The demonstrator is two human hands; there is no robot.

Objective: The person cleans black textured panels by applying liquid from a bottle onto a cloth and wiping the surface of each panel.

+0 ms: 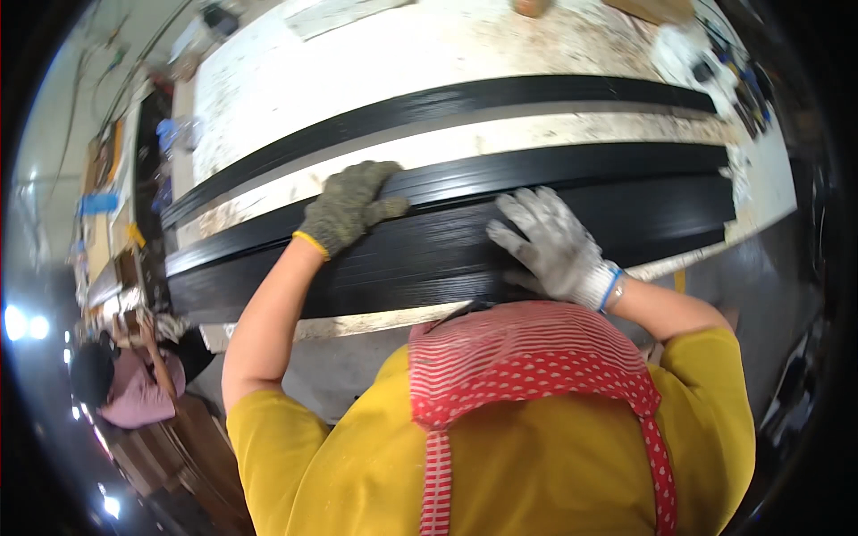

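Note:
Two long black boards lie side by side on the white worktable in front of me: a ridged strip (590, 166) on the far side and a wider, streaky panel (420, 255) on the near side. My left hand (349, 210), in a grey-green knit glove with a yellow cuff, grips the strip left of centre, its fingers bent over the far edge and the thumb near the seam. On the right, my right hand (550, 241), in a greyish-white glove with a blue cuff, rests on the panel with fingers spread; its thumb side is partly hidden.
Another black strip (500, 92) lies farther back on the stained white table (429, 45). White plastic wrapping (681, 55) and tools (751, 98) sit at the far right. A person in pink (138, 389) works at the lower left, near brown boards (174, 447).

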